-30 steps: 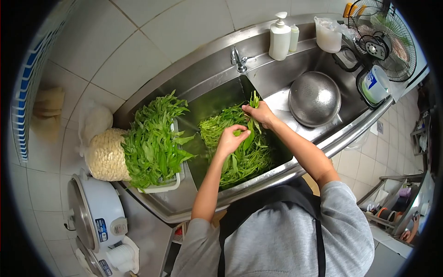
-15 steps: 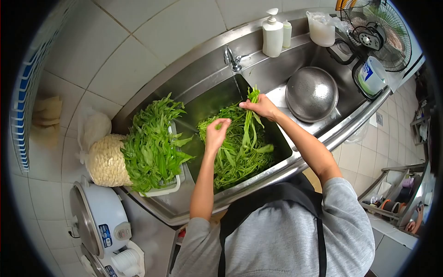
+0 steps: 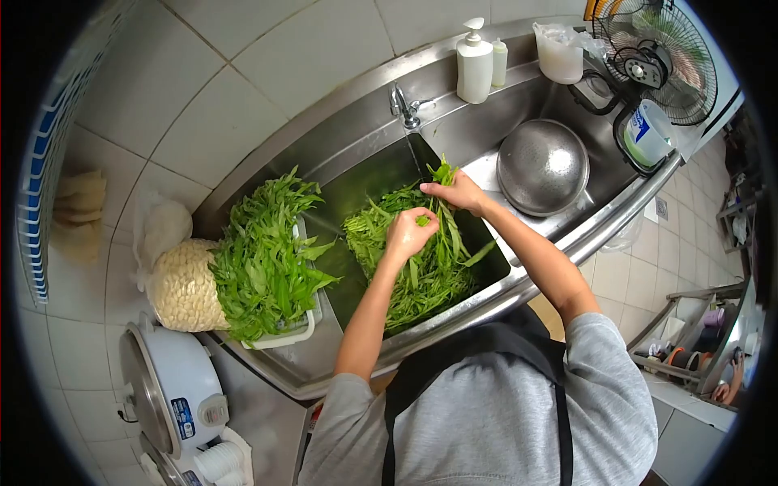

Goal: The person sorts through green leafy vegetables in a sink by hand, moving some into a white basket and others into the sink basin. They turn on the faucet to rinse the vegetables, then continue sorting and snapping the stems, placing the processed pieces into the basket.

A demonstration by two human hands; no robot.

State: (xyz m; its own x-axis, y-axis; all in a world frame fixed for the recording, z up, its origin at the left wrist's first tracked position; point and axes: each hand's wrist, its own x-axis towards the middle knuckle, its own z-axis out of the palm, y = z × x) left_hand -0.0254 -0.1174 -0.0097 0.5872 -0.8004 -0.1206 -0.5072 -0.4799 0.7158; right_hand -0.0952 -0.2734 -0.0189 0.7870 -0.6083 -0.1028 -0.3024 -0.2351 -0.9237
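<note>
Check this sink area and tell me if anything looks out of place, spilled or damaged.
Nothing looks damaged or spilled. The one untidy spot: the leafy greens piled in the white tray left of the sink hang well over its edges. Both the left hand and the right hand grip stems in the sink.

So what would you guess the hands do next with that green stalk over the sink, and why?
Probably pluck the pinched piece off. The right hand holds a leafy stalk up over the greens in the sink, and the left hand has closed on it lower down. A tray of picked greens sits alongside.
</note>
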